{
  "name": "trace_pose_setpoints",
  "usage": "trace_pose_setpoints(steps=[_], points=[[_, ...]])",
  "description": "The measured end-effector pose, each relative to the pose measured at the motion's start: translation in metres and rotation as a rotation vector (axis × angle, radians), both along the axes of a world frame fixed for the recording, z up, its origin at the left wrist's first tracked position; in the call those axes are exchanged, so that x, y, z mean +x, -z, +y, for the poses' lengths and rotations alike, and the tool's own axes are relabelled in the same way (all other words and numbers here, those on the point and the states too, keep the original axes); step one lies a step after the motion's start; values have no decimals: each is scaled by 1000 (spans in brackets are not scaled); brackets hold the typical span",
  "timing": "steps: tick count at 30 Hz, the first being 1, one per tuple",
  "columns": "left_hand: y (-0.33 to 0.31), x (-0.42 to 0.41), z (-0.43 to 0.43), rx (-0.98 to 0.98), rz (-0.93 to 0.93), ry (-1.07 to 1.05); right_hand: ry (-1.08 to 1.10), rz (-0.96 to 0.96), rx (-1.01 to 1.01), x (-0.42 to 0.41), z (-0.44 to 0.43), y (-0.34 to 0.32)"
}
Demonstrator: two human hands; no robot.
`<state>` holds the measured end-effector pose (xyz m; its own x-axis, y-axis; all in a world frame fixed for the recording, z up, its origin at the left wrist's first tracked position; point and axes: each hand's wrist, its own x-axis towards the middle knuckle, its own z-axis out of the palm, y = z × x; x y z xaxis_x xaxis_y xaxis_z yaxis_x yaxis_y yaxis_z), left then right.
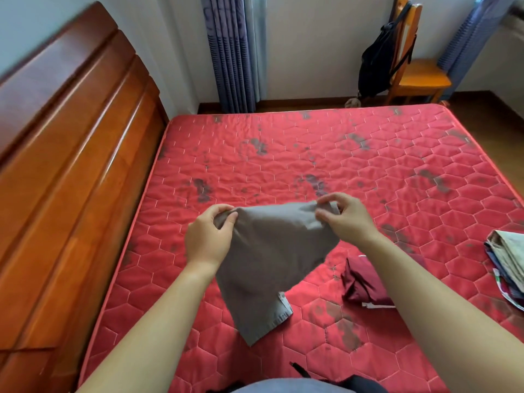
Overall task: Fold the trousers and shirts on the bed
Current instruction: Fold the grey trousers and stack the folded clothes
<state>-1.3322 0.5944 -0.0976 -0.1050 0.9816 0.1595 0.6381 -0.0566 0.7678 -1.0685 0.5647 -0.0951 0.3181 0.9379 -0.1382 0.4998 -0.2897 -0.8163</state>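
While I am pinching its top edge at both corners, the grey garment [269, 251], probably trousers, is hanging over the red bed [368, 165], hem drooping. My left hand [208, 236] and right hand [348, 219] are each curling tight on cloth. It is seeming light, soft, limp; corners are looking the best hold. Maroon garment [365, 282] is lying crumpled nearby. Backpack [377, 58] is hanging off the chair [419, 78], contents hidden.
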Motion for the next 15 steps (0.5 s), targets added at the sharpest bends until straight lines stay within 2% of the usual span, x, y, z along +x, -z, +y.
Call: trace_pose_setpoints(steps=[1, 3, 5, 8, 10, 12, 14, 15], points=[[-3, -3, 2, 9, -14, -12, 18, 48, 70, -4, -2, -1], [-2, -5, -1, -16, -49, -50, -62, 92, 84, -20, -16, 8], [4, -4, -5, -62, -48, -93, -185, -41, 43, -33, -26, 23], [0, -7, -2, -43, -47, -146, -219, -132, 89, -32, -11, 19], [-8, -14, 2, -16, -90, -55, -209, -167, 135, -29, 0, 10], [-10, -21, -6, -55, -198, 165, -136, -148, 166, -27, 3, 6], [1, -25, -19, -87, -148, 328, -81, -133, 153, -28, 0, 6], [7, -26, -23, -116, -90, 344, -81, -134, 139, -28, -1, 7]])
